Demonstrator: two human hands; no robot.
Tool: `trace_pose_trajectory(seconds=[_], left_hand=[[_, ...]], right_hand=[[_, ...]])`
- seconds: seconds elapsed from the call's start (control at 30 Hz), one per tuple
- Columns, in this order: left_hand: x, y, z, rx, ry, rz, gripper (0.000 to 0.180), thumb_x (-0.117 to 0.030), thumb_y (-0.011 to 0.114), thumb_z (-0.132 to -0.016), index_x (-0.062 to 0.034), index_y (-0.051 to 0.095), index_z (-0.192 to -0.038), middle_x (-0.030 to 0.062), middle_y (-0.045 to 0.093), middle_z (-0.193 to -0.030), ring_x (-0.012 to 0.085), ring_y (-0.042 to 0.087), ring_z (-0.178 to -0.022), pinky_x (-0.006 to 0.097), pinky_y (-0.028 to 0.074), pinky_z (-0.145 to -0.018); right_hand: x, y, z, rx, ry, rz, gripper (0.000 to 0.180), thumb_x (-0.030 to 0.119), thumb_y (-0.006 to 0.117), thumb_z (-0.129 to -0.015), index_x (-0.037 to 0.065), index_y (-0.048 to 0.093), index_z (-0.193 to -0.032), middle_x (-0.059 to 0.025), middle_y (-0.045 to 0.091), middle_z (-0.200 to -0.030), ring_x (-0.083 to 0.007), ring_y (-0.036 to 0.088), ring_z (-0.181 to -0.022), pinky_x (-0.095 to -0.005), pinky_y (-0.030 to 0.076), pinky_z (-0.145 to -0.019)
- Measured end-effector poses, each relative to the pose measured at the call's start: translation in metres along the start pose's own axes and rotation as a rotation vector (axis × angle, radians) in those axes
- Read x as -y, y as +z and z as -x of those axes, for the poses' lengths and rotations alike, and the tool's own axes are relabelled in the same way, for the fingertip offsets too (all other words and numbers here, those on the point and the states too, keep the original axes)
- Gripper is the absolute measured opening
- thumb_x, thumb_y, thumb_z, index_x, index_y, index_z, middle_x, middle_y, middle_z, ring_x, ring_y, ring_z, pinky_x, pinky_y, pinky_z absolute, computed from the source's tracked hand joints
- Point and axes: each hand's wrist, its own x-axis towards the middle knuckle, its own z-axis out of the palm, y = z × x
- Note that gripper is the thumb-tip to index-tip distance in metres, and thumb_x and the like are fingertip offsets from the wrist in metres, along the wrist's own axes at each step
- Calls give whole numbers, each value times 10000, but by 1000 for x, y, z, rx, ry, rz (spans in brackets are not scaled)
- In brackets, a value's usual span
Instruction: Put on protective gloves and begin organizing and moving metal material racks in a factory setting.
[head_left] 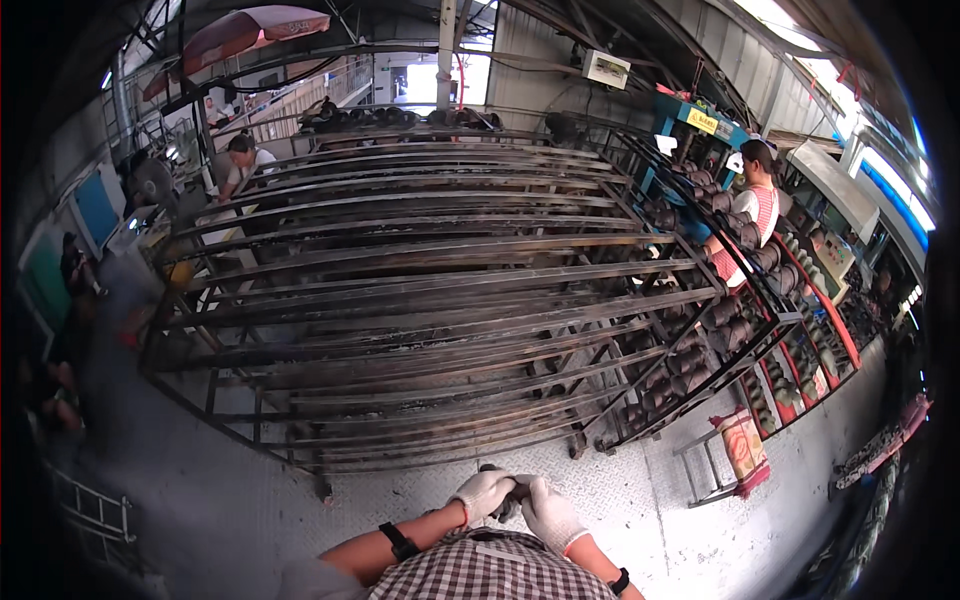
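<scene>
Low in front of my checked shirt, my left hand point(482, 495) and my right hand point(552, 516) come together, both in white knitted gloves. Between them is a small dark grey object point(505, 508), mostly covered by the gloves, so its kind cannot be told. The fingers of both hands are closed on it. Just beyond stands a large, dark metal rack point(440, 347) of long parallel bars.
Dark, shoe-like pieces point(690, 362) fill a rack on the right. A stool carries a patterned cushion point(742, 450). One person point(760, 205) in a red-and-white apron stands by a teal machine point(700, 125); another point(248, 160) is at far left. Patterned metal plate floors point(620, 500) the area.
</scene>
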Motion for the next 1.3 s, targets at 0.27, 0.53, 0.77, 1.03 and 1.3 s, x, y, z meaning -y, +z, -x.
trace_pose_trajectory(seconds=[0.27,0.53,0.77,1.03,1.3], left_hand=[[-41,-5,3,0,-72,-189,254,-260,496,-954,-38,618,-939,160,652,-756,316,643,-678,418,478,-617],[-43,5,8,167,214,-417,227,-280,518,-955,-75,614,-939,171,654,-820,365,639,-761,439,484,-672],[-54,10,-5,94,132,-63,214,-247,539,-939,-49,610,-901,143,637,-768,312,631,-693,394,474,-613],[-27,14,-29,-173,-34,508,184,-146,578,-948,7,652,-1020,27,665,-927,98,604,-838,248,484,-748],[-36,12,-9,-105,169,351,125,-145,566,-957,-33,611,-922,-27,576,-815,28,486,-755,211,424,-675]], right_hand=[[-15,5,-12,178,134,167,337,166,496,-873,55,428,-1184,-238,648,-936,-424,632,-859,-523,488,-740],[-37,-11,-41,281,53,-1771,510,79,497,-774,-135,473,-1237,-279,370,-1457,-369,402,-1335,-429,360,-1095],[-22,4,-39,-107,10,-1979,512,338,488,-965,-92,465,-1241,-279,371,-1448,-359,463,-1270,-436,350,-1095],[-29,22,-39,-318,103,-892,316,140,380,-964,-39,526,-1180,-75,578,-1029,-117,498,-869,-252,406,-813],[-40,44,-40,-282,234,-776,256,103,417,-932,-17,537,-1124,-130,614,-986,-224,583,-954,-350,466,-864]])
